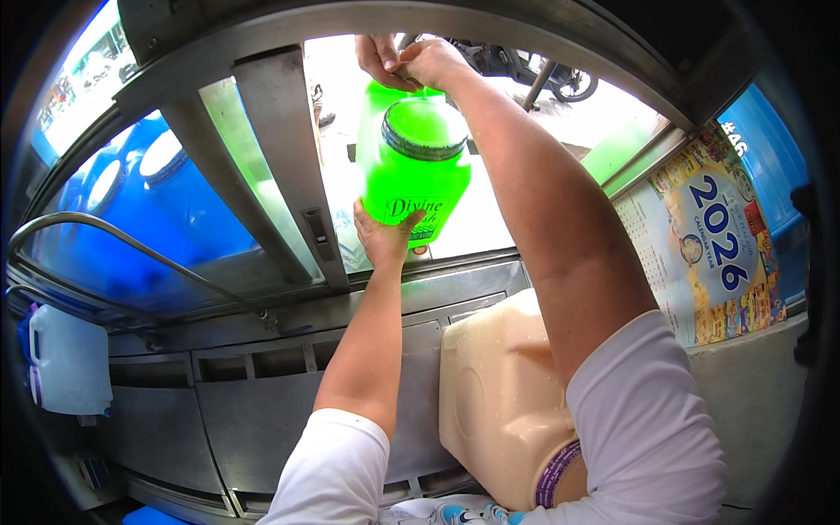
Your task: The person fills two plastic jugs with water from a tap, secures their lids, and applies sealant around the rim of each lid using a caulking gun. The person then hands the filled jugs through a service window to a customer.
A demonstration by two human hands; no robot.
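A bright green water jug [411, 179] with a dark ribbed cap ring stands upright at the window opening. My left hand [385, 234] grips its lower front, thumb on the right side and fingers on the left. Beyond the jug's top, my right hand [433, 65] reaches out with its fingers pinched together. They meet another person's hand [378, 59], which comes in from the far side. Whatever is between the fingers is too small to make out. More green plastic [374, 101] shows behind the jug, mostly hidden by it.
A large beige container [490, 385] with a purple ring lies below my right arm. Blue jugs [175, 210] stand behind glass at left. A whitish jug [74, 363] hangs at far left. The metal window frame [289, 157] borders the opening; a calendar poster [700, 245] is at right.
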